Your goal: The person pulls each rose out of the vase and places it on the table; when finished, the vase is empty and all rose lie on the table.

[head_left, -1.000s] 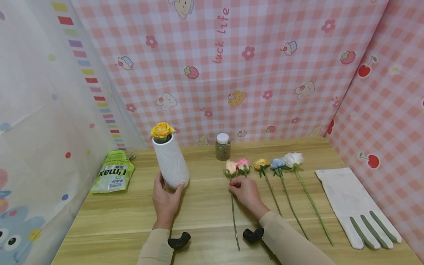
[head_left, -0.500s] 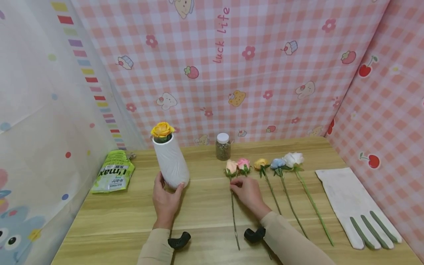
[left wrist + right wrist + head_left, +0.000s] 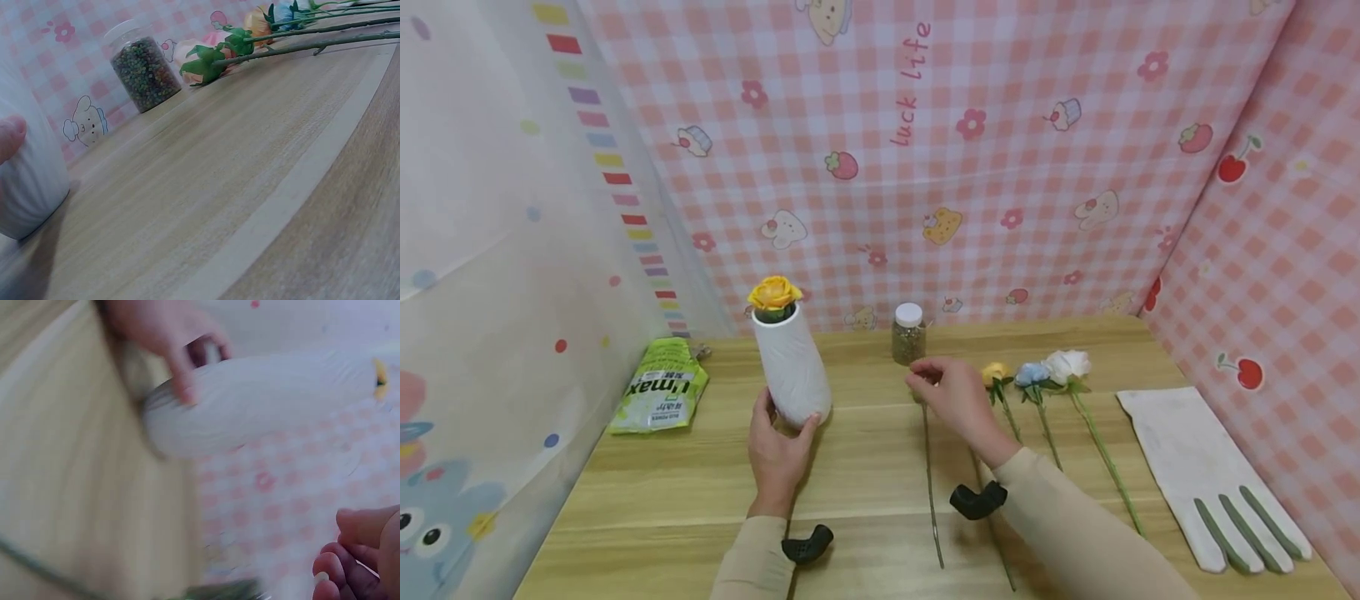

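My left hand (image 3: 777,458) grips the lower part of a white ribbed vase (image 3: 792,367), which stands upright on the table. A yellow rose (image 3: 775,293) sticks out of its mouth. Loosely bent, the fingers of my right hand (image 3: 958,408) hover over the leftmost roses and hide their heads in the head view; nothing shows between them in the right wrist view. The left wrist view shows a peach rose (image 3: 185,55) and a pink rose (image 3: 215,39) lying on the table. Right of that hand lie a yellow-orange rose (image 3: 996,373), a blue rose (image 3: 1032,372) and a white rose (image 3: 1067,365).
Behind the roses stands a white-lidded jar (image 3: 909,335) of small granules. A green packet (image 3: 661,385) lies at the left edge of the table, and a white glove (image 3: 1210,475) with green stripes at the right. Patterned cloth walls (image 3: 985,167) border the table.
My right hand has risen off the peach rose's stem and moved slightly away from me, now covering the peach and pink heads. My left hand keeps holding the vase. The head view has shifted slightly.
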The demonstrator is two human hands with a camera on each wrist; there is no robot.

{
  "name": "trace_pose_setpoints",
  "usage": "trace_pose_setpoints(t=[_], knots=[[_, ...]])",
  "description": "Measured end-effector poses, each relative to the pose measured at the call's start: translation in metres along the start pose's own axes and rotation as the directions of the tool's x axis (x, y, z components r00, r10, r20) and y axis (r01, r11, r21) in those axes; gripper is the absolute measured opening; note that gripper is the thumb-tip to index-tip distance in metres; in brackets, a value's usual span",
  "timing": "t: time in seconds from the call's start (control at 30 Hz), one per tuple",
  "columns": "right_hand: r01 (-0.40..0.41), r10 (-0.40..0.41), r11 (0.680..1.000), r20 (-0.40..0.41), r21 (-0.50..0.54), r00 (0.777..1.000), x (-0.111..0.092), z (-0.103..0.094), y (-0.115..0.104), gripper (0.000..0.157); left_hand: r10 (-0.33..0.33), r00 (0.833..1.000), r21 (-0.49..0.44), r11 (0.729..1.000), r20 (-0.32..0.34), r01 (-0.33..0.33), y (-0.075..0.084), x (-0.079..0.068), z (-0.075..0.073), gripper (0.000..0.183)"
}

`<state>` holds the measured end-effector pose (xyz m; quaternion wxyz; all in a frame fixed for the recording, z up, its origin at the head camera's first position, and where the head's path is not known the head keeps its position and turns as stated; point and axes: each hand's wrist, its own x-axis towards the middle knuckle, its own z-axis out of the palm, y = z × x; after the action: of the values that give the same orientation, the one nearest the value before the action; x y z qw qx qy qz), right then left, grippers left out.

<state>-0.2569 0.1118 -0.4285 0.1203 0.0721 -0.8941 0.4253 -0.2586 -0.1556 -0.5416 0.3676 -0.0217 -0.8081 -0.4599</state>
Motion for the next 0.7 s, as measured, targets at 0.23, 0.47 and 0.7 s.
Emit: trace_pose_setpoints(t=[0.23,0.47,0.7], knots=[[0.081,-0.090,0.993,0.114,0.083,0.989,0.026,-0.011,-0.057,0.030,0.007,1.000,0.003,1.000,-0.002,-0.007,-0.001,0.001,0.000,0.086],[0.065,-0.115,0.982,0.293,0.177,0.949,0.063,0.011,-0.102,0.064,0.012,1.000,0.017,1.000,-0.001,-0.012,-0.002,0.003,0.001,0.084],[-0.066,-0.069,0.955,0.432,0.289,0.899,0.084,0.035,-0.126,0.083,0.005,1.000,0.007,1.000,0.003,-0.005,-0.004,0.000,0.000,0.086]])
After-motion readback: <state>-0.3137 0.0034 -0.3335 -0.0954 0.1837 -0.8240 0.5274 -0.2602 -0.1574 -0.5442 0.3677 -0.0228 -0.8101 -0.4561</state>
